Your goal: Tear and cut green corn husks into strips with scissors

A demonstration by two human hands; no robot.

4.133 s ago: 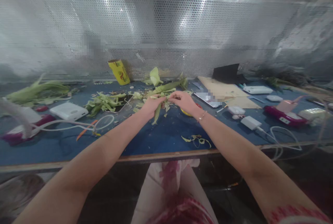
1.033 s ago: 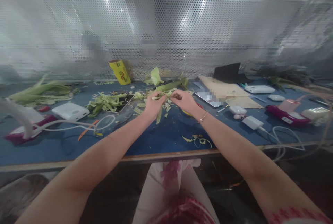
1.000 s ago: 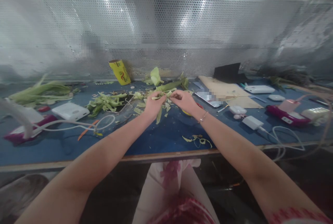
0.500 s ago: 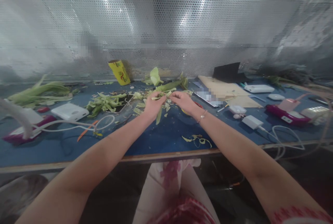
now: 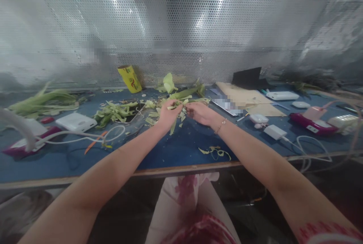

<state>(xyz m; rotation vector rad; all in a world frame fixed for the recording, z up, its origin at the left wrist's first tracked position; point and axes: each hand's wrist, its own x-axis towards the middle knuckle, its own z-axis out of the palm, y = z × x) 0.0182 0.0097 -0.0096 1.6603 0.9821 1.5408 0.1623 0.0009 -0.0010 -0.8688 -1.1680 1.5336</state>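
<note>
Head view: one bare left hand, its fingers pinched on a slender pale-green leafy piece that lies in the grip above the blue tabletop; one bare right hand, thin bracelet at the wrist, fingers curled just beside that piece (whether they grip anything, one cannot tell). Around and behind the hands, loose pale-green scraps and one broad upright light-green leaf; to the left, a heap of green strips partly over a dark flat rectangular object, and a tilted yellow printed cylinder near the perforated metal screen.
</note>
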